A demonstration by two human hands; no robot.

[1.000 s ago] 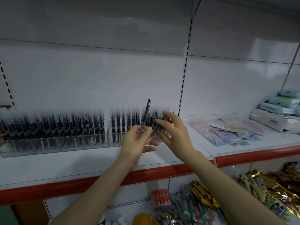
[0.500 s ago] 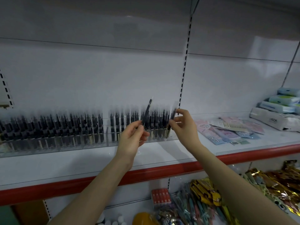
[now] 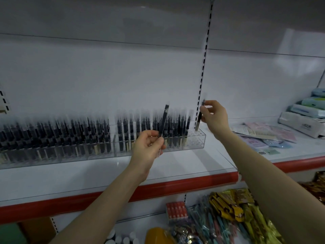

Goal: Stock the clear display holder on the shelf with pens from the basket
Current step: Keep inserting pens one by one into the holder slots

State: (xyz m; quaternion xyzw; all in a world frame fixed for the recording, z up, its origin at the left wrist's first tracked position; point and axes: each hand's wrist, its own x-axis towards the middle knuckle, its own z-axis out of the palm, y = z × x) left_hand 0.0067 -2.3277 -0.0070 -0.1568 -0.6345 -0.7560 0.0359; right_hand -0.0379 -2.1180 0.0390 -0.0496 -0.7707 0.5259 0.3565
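Two pens are being held near upright: right hand is pinching one pen, tip down at the empty right end of the holder; left hand is gripping a spare.

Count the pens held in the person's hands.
2. One pen tilts up from the left hand, before the stocked pens; the other pen, pinched by the right hand, is at the clear display holder's empty right end. Others may hide in the left palm.
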